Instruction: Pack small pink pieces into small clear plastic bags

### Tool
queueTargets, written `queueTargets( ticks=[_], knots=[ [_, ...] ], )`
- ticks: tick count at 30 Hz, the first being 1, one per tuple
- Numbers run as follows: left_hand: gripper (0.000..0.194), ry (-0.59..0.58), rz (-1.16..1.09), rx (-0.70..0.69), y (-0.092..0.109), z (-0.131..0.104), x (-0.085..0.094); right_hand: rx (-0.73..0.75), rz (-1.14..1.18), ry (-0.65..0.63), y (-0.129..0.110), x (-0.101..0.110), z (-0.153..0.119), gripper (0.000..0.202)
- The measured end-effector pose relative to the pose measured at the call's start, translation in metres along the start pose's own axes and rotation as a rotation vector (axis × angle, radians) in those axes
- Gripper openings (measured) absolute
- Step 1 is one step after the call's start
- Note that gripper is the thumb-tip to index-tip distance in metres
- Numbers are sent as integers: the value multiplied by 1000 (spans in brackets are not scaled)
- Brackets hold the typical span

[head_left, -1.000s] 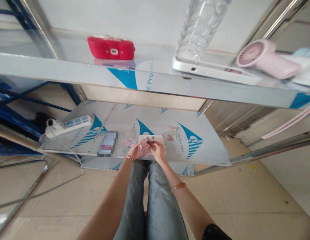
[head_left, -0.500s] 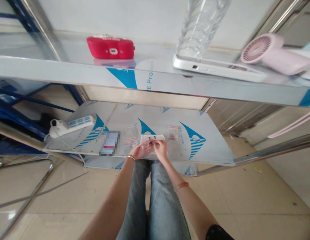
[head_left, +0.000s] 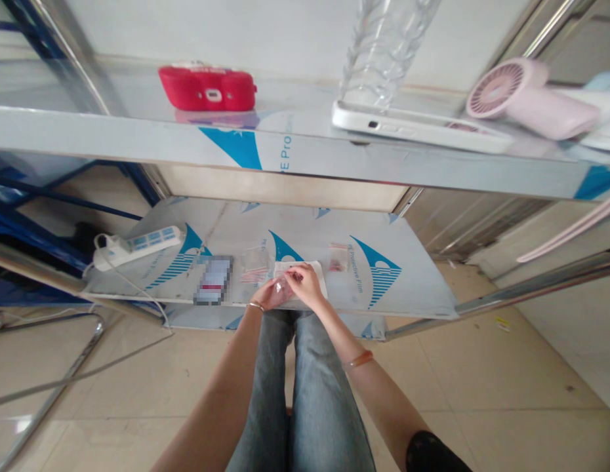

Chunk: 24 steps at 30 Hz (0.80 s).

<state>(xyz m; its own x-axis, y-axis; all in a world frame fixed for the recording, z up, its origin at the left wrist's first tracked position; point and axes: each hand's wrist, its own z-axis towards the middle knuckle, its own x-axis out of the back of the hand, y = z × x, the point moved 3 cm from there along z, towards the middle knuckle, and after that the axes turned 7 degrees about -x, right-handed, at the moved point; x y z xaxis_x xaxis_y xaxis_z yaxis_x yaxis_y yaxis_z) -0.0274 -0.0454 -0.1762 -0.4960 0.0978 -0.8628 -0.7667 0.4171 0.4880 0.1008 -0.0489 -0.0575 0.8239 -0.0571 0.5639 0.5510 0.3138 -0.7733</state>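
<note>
My left hand [head_left: 267, 296] is closed on a clear plastic bag [head_left: 282, 292] at the front edge of the lower shelf. My right hand [head_left: 307, 286] has its fingers pinched together at the bag's upper right side. What the right fingers hold, if anything, is too small to make out. Beneath both hands lies a white sheet or shallow tray [head_left: 319, 267]. To its right rests a small clear bag with reddish-brown bits [head_left: 338, 258]. On the left lies another clear bag with pink stripes [head_left: 256, 263].
A phone [head_left: 214, 280] and a white power strip [head_left: 140, 246] with its cable lie on the lower shelf [head_left: 408, 288]. The upper shelf [head_left: 152, 137] juts out above, carrying a red case [head_left: 206, 89], a clear bottle [head_left: 378, 65], a white device [head_left: 413, 131] and a pink fan [head_left: 526, 98].
My right hand has shifted left and slightly up, over the clear bag in my left hand. More of the white sheet's right side shows. The whole view has moved slightly.
</note>
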Motion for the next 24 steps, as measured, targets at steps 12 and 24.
queueTargets(
  ticks=[12,24],
  knots=[
    [39,-51,-91,47,0,3,8,-275,-278,15,78,-6,-11,15],
    [45,-13,-92,51,1,-2,2,-271,-389,30,79,-10,-17,10]
  ],
)
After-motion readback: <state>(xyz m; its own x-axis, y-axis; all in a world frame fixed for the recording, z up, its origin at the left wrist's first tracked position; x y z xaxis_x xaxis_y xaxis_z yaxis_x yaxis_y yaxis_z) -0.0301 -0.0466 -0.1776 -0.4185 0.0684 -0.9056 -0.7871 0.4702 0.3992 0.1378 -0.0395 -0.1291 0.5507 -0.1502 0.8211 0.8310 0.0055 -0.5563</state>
